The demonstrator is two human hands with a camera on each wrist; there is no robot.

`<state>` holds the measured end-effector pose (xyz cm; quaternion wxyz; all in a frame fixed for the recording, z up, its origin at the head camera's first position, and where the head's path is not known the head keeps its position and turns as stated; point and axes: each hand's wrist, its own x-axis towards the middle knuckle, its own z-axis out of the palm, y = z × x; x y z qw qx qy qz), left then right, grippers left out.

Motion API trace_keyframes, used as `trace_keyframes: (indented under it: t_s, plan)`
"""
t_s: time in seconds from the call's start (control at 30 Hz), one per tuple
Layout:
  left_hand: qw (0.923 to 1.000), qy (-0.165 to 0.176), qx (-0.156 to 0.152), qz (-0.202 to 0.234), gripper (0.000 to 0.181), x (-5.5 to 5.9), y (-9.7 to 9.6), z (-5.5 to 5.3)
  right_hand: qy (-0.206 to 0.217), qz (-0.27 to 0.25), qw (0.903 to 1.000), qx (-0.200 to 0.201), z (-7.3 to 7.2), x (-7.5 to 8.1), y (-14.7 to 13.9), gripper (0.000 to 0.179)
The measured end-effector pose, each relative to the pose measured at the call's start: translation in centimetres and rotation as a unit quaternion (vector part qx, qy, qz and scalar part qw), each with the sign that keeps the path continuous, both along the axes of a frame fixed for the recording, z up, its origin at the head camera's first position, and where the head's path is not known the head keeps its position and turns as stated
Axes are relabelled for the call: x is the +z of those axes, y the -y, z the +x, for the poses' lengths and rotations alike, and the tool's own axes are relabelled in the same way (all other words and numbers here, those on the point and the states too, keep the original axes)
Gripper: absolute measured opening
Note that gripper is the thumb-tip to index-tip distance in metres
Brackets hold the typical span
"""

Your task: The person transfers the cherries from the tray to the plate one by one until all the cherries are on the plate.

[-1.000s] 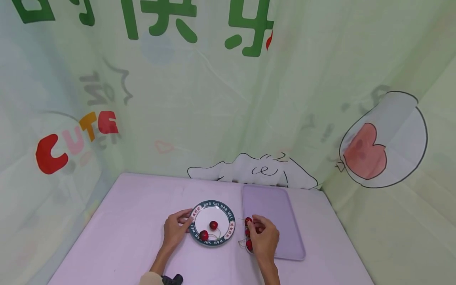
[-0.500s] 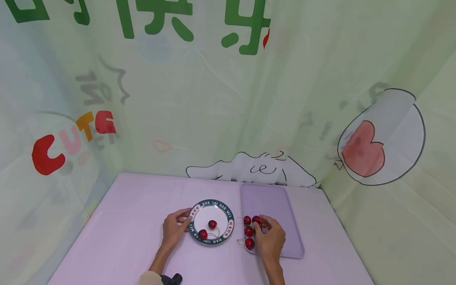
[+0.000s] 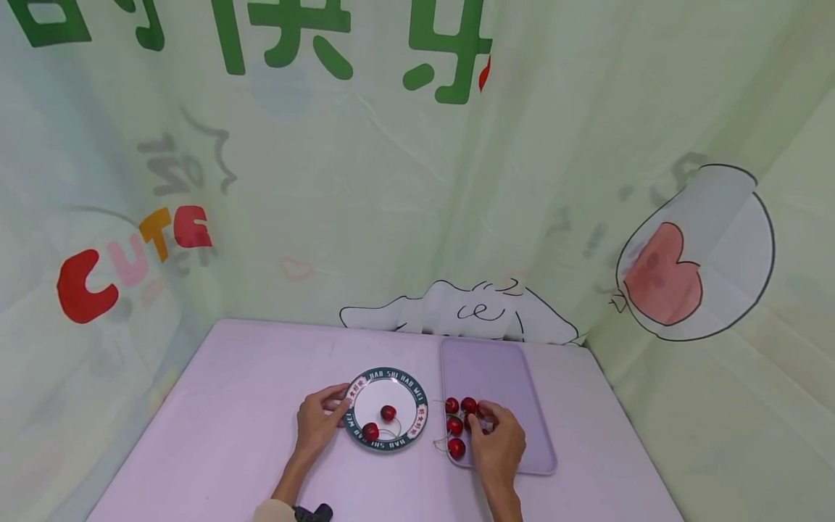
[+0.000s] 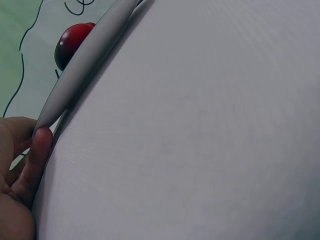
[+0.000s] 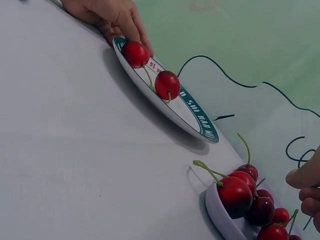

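A white plate with a lettered dark green rim (image 3: pixel 418 421) carries two red cherries (image 3: pixel 388 413). My left hand (image 3: pixel 320 418) pinches its left edge; in the left wrist view a finger lies under the rim. Right of the plate, a lavender tray (image 3: pixel 489 366) holds several stemmed cherries (image 5: pixel 234 196) clustered at its near left corner. My right hand (image 3: pixel 499 444) is over that cluster, thumb and fingers loosely bent, fingertips close to the cherries. In the right wrist view its thumb (image 5: pixel 305 172) shows above the fruit, with no cherry visible in its grasp.
A pale lilac cloth (image 3: pixel 261 377) covers the table. Printed curtains (image 3: pixel 391 181) hang behind it and along both sides. A small black object (image 3: pixel 314 513) lies by the left sleeve at the lower edge of the head view.
My right hand has moved rightward over the tray, uncovering cherries at its left side. My left hand keeps its hold on the plate, where the two cherries stay as they were.
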<state>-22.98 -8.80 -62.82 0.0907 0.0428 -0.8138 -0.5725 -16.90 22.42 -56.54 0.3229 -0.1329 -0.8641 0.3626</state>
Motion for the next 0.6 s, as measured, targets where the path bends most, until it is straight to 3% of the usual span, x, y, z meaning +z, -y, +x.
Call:
trace_keyframes:
  t_s: [0.23,0.6]
  plan:
    - [0.9999,-0.013,0.005,-0.009,0.034,-0.3,-0.1,-0.1,0.004,0.015,0.9998,-0.009,-0.2,-0.8,-0.8,0.029]
    - [1.0,-0.001,0.0,-0.005,0.034,-0.1,0.0,0.1,0.038,0.014,0.9991,-0.015,0.0,-1.5,-1.3,0.024]
